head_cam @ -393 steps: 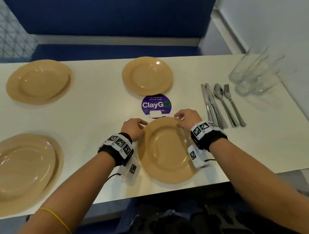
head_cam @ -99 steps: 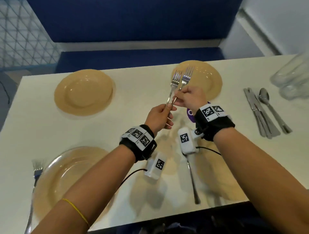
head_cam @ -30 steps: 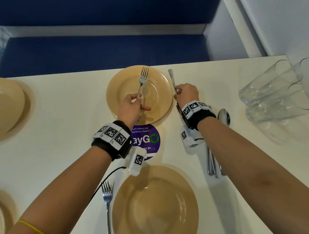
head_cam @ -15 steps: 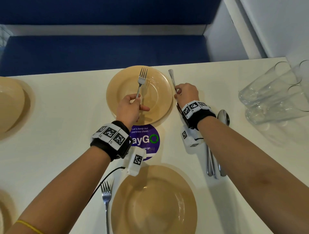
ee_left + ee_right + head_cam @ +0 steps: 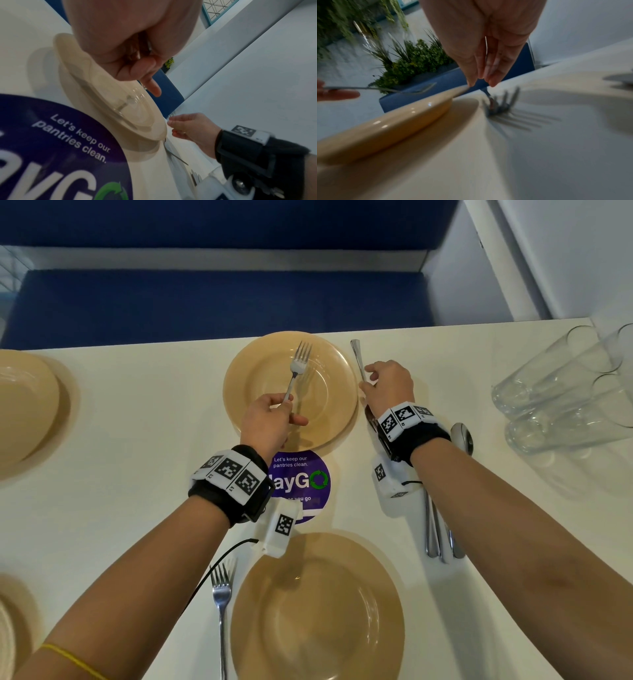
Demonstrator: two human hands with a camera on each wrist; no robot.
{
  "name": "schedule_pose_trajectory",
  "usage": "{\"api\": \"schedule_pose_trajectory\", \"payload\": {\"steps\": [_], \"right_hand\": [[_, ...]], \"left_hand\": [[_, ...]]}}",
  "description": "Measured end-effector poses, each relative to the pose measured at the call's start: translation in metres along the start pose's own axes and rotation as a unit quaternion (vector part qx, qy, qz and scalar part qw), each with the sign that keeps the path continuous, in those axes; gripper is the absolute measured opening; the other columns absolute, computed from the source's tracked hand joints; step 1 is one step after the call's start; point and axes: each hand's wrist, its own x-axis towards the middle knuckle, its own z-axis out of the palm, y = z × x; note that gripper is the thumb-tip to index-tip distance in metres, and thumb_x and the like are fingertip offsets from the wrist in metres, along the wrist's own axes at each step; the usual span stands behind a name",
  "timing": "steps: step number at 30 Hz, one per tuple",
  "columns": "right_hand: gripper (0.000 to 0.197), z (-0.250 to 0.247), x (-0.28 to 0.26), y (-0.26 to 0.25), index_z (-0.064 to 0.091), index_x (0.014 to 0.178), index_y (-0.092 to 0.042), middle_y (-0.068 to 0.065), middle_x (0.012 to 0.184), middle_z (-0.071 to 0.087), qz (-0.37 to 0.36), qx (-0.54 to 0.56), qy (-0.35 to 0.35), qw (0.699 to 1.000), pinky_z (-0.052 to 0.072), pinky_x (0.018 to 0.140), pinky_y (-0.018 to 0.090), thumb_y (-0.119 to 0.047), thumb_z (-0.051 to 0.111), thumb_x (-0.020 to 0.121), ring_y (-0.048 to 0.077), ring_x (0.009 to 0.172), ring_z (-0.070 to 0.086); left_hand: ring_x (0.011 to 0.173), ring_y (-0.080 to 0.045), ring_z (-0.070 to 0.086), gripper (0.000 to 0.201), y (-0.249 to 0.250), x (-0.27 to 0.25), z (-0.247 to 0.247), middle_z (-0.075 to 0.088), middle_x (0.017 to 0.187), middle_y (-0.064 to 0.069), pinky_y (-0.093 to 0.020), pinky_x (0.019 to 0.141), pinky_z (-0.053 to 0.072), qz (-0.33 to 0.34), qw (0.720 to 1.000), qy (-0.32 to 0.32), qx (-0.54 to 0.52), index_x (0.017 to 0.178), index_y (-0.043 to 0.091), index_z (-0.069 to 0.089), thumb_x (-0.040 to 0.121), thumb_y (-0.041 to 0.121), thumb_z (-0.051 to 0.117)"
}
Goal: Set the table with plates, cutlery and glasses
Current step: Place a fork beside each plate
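Note:
My left hand grips a fork by its handle and holds it over the far tan plate, tines pointing away from me. My right hand pinches a second fork just beside that plate's right rim, handle pointing away. In the right wrist view its tines are down at the table beside the plate, under my fingertips. The left wrist view shows the plate below my curled left hand.
A near tan plate has a fork on its left. Knives and a spoon lie under my right forearm. Several glasses lie at the far right. A purple sticker sits between the plates. More plates are at left.

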Motion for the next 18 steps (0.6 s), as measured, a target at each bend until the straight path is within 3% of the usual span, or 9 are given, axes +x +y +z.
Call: {"api": "schedule_pose_trajectory", "payload": {"steps": [2, 5, 6, 8, 11, 14, 18], "right_hand": [[0.034, -0.006, -0.007, -0.014, 0.060, 0.123, -0.010, 0.009, 0.118, 0.060, -0.035, 0.023, 0.028, 0.999, 0.044, 0.091, 0.027, -0.018, 0.061, 0.090, 0.023, 0.105, 0.060], [0.034, -0.009, -0.024, -0.046, 0.062, 0.120, -0.013, 0.006, 0.112, 0.060, -0.120, 0.052, 0.012, 0.991, 0.041, 0.086, 0.019, -0.016, 0.064, 0.087, 0.015, 0.090, 0.057], [0.035, -0.009, -0.031, -0.058, 0.061, 0.121, -0.014, 0.004, 0.114, 0.059, -0.154, 0.047, -0.010, 0.987, 0.039, 0.088, 0.017, -0.013, 0.064, 0.087, 0.015, 0.092, 0.055], [0.037, -0.006, -0.044, -0.081, 0.060, 0.123, -0.016, 0.002, 0.122, 0.056, -0.227, -0.009, -0.068, 0.972, 0.032, 0.099, 0.019, -0.010, 0.062, 0.087, 0.016, 0.111, 0.050], [0.029, 0.004, -0.060, -0.112, 0.064, 0.119, -0.018, 0.002, 0.126, 0.056, -0.313, -0.163, -0.145, 0.924, 0.032, 0.108, 0.031, -0.014, 0.057, 0.091, 0.020, 0.126, 0.042], [0.022, 0.016, -0.078, -0.147, 0.069, 0.110, -0.017, 0.006, 0.116, 0.062, -0.308, -0.181, -0.177, 0.917, 0.044, 0.095, 0.033, -0.017, 0.055, 0.092, 0.023, 0.112, 0.054], [0.023, 0.047, -0.109, -0.203, 0.071, 0.109, -0.015, 0.006, 0.108, 0.070, -0.277, -0.145, -0.218, 0.924, 0.040, 0.080, 0.023, -0.019, 0.062, 0.089, 0.019, 0.103, 0.060]], "left_hand": [[0.045, -0.009, 0.043, 0.014, 0.000, -0.004, -0.006, 0.068, 0.070, 0.008, -0.022, 0.048, 0.039, 0.008, 1.000, 0.005, 0.009, 0.101, 0.017, 0.059, 0.094, 0.026, 0.052], [0.036, -0.003, 0.044, 0.012, -0.003, -0.011, -0.021, 0.069, 0.069, 0.008, -0.020, 0.046, 0.039, 0.027, 0.999, 0.009, 0.028, 0.085, 0.014, 0.066, 0.088, 0.025, 0.061], [0.033, 0.000, 0.045, 0.012, -0.003, -0.014, -0.028, 0.069, 0.068, 0.008, -0.018, 0.045, 0.039, 0.036, 0.999, 0.009, 0.036, 0.079, 0.016, 0.067, 0.086, 0.025, 0.065], [0.034, 0.002, 0.048, 0.015, -0.002, -0.020, -0.046, 0.070, 0.068, 0.007, -0.014, 0.041, 0.039, 0.051, 0.997, 0.009, 0.053, 0.069, 0.020, 0.067, 0.083, 0.026, 0.070], [0.042, 0.001, 0.056, 0.016, 0.001, -0.026, -0.081, 0.070, 0.067, 0.006, -0.009, 0.038, 0.036, 0.064, 0.995, 0.011, 0.080, 0.065, 0.020, 0.068, 0.077, 0.029, 0.075], [0.053, -0.005, 0.063, 0.017, 0.002, -0.030, -0.127, 0.070, 0.066, 0.006, -0.013, 0.044, 0.037, 0.070, 0.992, 0.008, 0.108, 0.065, 0.019, 0.068, 0.071, 0.030, 0.080], [0.057, -0.008, 0.065, 0.022, -0.010, -0.028, -0.202, 0.069, 0.067, 0.003, -0.020, 0.050, 0.047, 0.067, 0.993, 0.018, 0.091, 0.064, 0.016, 0.065, 0.065, 0.024, 0.085]]}}
